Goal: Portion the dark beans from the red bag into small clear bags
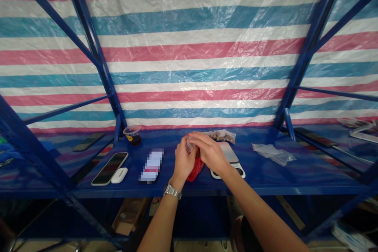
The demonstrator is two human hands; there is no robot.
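Both hands meet over a red plastic bag [195, 172] near the front edge of the blue shelf [260, 183]. A small clear plastic bag [189, 145] is pinched in my left hand [182, 161], which wears a metal watch [172, 191] at the wrist. My right hand [210, 151] curves over the same clear bag, its fingers closed at the top; its fingertips are partly hidden. Just right of the hands is a white kitchen scale [232, 153], partly covered by my right wrist. Behind it lie clear bags of small brown pieces [226, 136].
Flat clear bags [273, 153] lie to the right. On the left are a phone [110, 169], a white earbud case [119, 175], a lit phone [152, 165] and a plastic cup of dark liquid [132, 136]. Blue metal posts [102, 61] stand either side before a striped sheet [201, 53].
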